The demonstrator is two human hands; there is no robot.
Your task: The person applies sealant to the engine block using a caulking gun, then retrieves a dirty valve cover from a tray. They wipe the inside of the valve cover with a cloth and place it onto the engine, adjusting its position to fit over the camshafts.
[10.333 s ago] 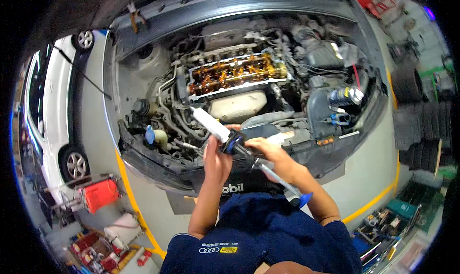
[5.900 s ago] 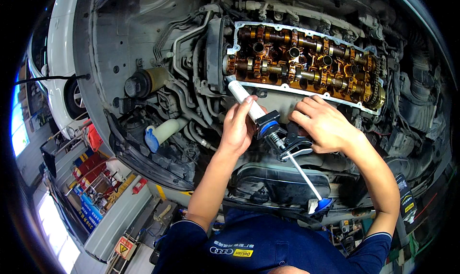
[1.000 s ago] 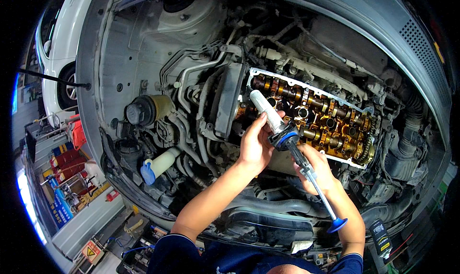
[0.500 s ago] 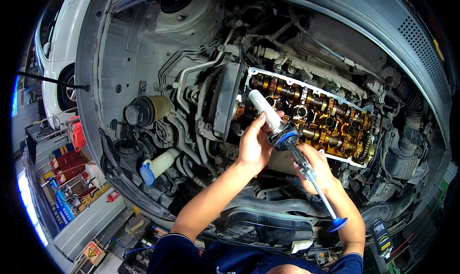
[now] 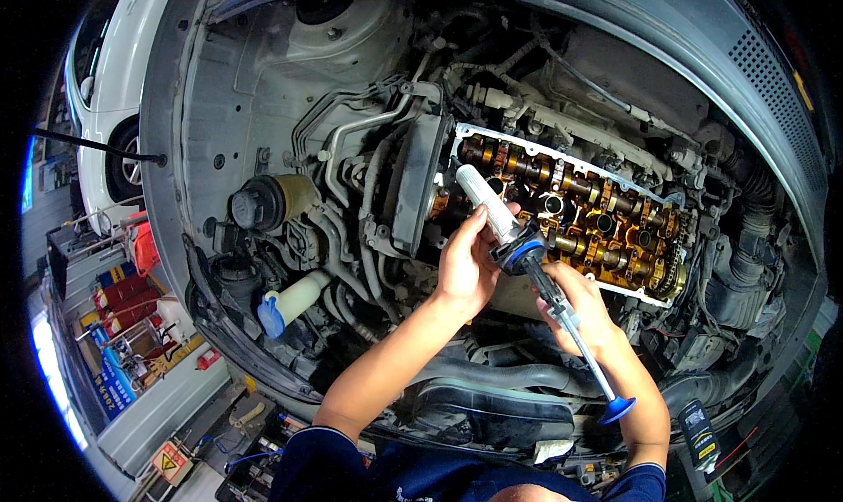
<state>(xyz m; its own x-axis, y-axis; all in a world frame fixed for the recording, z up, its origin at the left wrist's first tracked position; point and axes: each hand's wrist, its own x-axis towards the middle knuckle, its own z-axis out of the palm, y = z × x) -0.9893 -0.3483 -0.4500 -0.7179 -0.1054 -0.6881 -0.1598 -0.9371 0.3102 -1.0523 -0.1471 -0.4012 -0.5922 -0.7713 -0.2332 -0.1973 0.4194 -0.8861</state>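
My left hand [image 5: 465, 265] is closed around a white cartridge [image 5: 487, 199] in a black-and-blue hand applicator gun [image 5: 518, 247]. The cartridge's tip points at the upper-left corner of the open cylinder head [image 5: 571, 208], which has a pale rim and oily amber-brown camshafts inside. Whether the tip touches the rim I cannot tell. My right hand [image 5: 580, 313] grips the gun's handle below my left hand. The gun's metal rod, ending in a blue disc [image 5: 617, 410], runs down over my right forearm.
The engine bay surrounds my hands, with hoses, a blue-capped reservoir [image 5: 285, 304] and a round black cap [image 5: 255, 204]. A black bottle [image 5: 698, 436] sits at lower right. A white car [image 5: 110, 81] and tool carts [image 5: 140, 318] stand to the left; the body edge [image 5: 755, 72] curves along the top right.
Compared with several seconds ago, the tip has moved from near the head's lower-left corner to its upper-left one, and the view has shifted. Over the last second almost nothing has moved.
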